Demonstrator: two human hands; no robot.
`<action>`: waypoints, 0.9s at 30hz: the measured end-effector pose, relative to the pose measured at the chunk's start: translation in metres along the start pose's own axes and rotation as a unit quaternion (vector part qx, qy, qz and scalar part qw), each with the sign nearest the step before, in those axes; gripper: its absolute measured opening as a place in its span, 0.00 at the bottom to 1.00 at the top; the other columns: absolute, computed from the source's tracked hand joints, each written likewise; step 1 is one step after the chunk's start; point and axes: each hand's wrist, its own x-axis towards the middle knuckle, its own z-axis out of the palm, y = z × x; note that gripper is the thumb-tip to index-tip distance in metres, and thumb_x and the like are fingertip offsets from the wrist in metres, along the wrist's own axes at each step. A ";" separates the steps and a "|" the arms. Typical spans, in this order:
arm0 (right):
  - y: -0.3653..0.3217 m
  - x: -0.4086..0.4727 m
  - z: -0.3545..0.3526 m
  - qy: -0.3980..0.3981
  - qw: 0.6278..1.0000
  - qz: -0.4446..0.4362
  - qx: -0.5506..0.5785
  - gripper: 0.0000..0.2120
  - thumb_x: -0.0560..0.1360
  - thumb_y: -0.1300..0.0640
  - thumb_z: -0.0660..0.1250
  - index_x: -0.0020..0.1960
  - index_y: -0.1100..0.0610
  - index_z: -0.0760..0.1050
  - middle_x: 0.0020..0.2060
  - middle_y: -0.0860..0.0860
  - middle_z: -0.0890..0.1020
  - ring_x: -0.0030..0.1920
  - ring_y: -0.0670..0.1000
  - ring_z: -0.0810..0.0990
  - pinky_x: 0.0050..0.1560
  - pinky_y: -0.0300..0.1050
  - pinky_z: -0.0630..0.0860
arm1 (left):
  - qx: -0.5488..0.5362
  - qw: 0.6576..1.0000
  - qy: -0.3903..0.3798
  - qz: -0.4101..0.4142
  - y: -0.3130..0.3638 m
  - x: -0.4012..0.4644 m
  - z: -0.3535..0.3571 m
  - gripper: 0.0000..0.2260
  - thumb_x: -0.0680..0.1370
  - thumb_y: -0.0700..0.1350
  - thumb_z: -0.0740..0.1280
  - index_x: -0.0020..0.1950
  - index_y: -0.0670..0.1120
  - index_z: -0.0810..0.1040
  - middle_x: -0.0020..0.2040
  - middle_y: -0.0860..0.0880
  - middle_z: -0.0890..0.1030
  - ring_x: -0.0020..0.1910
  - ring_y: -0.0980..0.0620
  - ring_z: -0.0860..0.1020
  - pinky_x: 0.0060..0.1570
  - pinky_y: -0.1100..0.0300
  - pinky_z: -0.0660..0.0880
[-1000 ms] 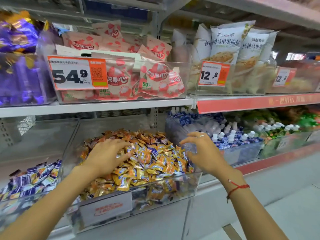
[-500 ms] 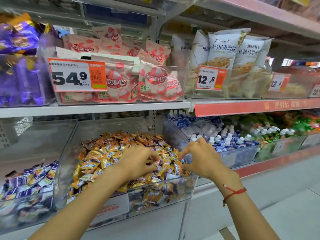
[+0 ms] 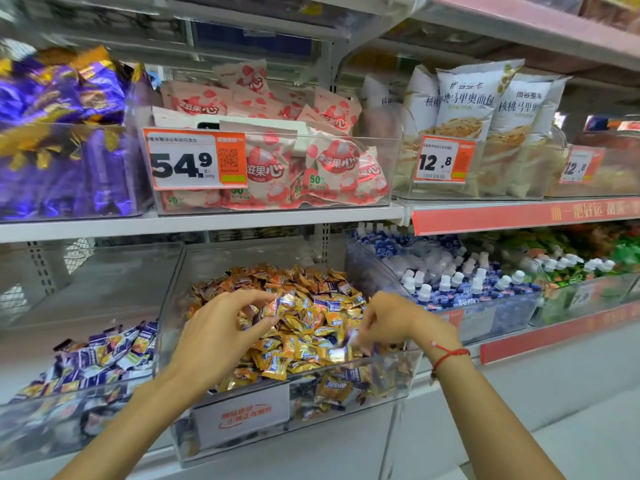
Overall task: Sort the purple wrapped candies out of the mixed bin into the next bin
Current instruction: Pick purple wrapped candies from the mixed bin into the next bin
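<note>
Nearest, the left hand (image 3: 211,344) hovers over the front of the mixed bin (image 3: 294,407), its fingers curled and pinching what looks like a purple wrapped candy (image 3: 268,311) between thumb and fingertips, just above the heap. The right hand (image 3: 398,322), with a red string bracelet (image 3: 446,356) at its wrist, reaches into the same bin from the other side; its fingers are bent down among the wrappers, but blur hides whether they grip anything, so I cannot tell.

Under and beyond both hands lies the heap of orange wrapped candies (image 3: 304,344), and several purple pieces show scattered between them, on the top as well as against the front wall below the hands.

To the left of the left hand stands the next bin (image 3: 79,424), which already holds a low pile of purple wrapped candies (image 3: 100,355) along its front, with much bare space behind.

As a judgement, the sorting is well begun but far from finished: a fair share has gone across, yet purple pieces still sit in the mix, some probably buried.

Beyond the right hand a bin of small white-capped bottles (image 3: 460,282) takes no part.
</note>
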 end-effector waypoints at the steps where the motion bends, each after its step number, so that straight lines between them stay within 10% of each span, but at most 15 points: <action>1: 0.001 0.002 -0.002 0.040 0.997 -0.011 0.068 0.13 0.76 0.51 0.69 0.45 0.62 0.78 0.40 0.54 0.82 0.37 0.51 0.76 0.42 0.47 0.76 | 0.001 1.000 0.003 -0.001 -0.001 -0.001 0.001 0.14 0.74 0.59 0.68 0.60 0.62 0.77 0.51 0.63 0.78 0.48 0.63 0.74 0.43 0.62 0.72; 5: -0.005 0.022 -0.001 0.154 0.970 -0.033 0.187 0.03 0.82 0.59 0.55 0.54 0.57 0.60 0.41 0.59 0.77 0.37 0.57 0.73 0.37 0.50 0.66 | 0.009 1.000 0.006 -0.003 -0.002 -0.003 0.008 0.20 0.72 0.62 0.67 0.61 0.56 0.78 0.49 0.62 0.76 0.49 0.61 0.71 0.42 0.66 0.68; 11: -0.021 0.053 0.028 0.112 0.992 0.039 0.041 0.22 0.77 0.37 0.60 0.57 0.55 0.71 0.56 0.54 0.77 0.56 0.57 0.77 0.50 0.49 0.72 | 0.016 1.000 0.001 -0.019 0.003 -0.004 0.016 0.19 0.73 0.63 0.67 0.61 0.57 0.78 0.47 0.62 0.73 0.48 0.61 0.68 0.39 0.69 0.64; 16: -0.034 0.077 0.040 0.076 0.991 -0.089 0.063 0.14 0.77 0.47 0.66 0.59 0.51 0.75 0.60 0.52 0.78 0.61 0.55 0.76 0.59 0.51 0.73 | 0.012 0.999 -0.009 -0.035 0.007 0.001 0.014 0.20 0.75 0.59 0.67 0.65 0.54 0.76 0.56 0.59 0.78 0.57 0.59 0.72 0.48 0.64 0.68; 27: -0.024 0.038 0.005 0.081 0.932 -0.124 0.330 0.08 0.77 0.53 0.69 0.50 0.58 0.79 0.34 0.43 0.76 0.31 0.38 0.72 0.33 0.32 0.67 | -0.035 0.997 0.015 -0.070 0.018 0.006 0.002 0.21 0.75 0.61 0.67 0.65 0.55 0.77 0.59 0.56 0.81 0.54 0.57 0.80 0.50 0.58 0.75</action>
